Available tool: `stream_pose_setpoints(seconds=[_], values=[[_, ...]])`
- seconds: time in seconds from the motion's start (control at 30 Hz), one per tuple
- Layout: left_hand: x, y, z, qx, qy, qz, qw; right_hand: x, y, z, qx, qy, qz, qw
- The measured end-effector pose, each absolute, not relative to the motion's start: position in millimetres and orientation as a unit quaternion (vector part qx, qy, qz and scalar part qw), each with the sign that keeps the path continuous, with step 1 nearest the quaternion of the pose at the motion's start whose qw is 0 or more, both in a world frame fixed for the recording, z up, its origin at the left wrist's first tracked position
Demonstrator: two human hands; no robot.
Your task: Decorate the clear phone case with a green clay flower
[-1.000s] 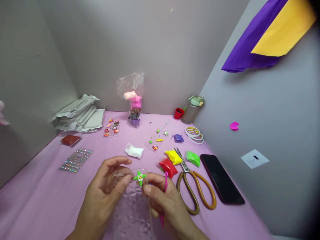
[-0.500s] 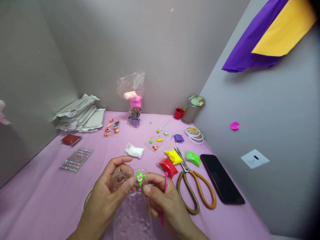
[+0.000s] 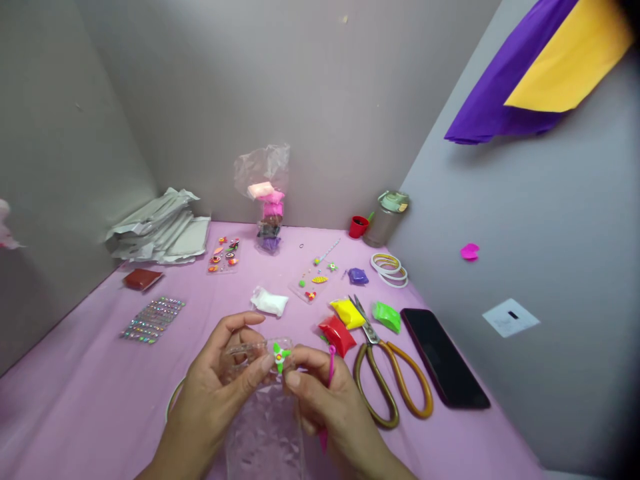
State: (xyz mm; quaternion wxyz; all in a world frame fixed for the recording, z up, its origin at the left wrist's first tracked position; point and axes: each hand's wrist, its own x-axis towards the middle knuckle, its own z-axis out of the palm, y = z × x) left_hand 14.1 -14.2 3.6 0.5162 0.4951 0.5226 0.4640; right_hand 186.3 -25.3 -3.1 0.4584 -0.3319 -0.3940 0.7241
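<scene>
A clear phone case (image 3: pixel 265 433) with a faceted surface is held between my two hands, low in the middle of the head view. My left hand (image 3: pixel 215 387) grips its upper left corner, thumb in front. A small green and white clay flower (image 3: pixel 280 357) with an orange-yellow centre sits near the top of the case, close to both thumbs. My right hand (image 3: pixel 330 400) pinches the case's right edge beside the flower. A thin pink stick-like tool (image 3: pixel 331 363) is tucked in the right hand's fingers; its middle is hidden.
Scissors (image 3: pixel 373 340) lie right of my hands, beside red (image 3: pixel 337 335), yellow (image 3: pixel 349 313) and green (image 3: pixel 387 317) clay packets. A black phone (image 3: pixel 443 357) lies farther right. A white clay packet (image 3: pixel 270 302) and a rhinestone sheet (image 3: pixel 153 320) are beyond and to the left.
Almost nothing differs. Both hands keep their hold on the phone case, and the flower stays in place, with only a very slight shift of the fingers.
</scene>
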Motion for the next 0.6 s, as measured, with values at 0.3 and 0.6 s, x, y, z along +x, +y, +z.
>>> stream_pose_setpoints(seconds=[0.3, 0.6], values=[[23, -22, 14, 0.433, 0.477, 0.495, 0.583, 186, -25, -1, -0.312, -0.349, 0.743, 0.479], [21, -19, 9, 0.451, 0.498, 0.486, 0.559, 187, -25, -1, -0.332, -0.386, 0.727, 0.461]])
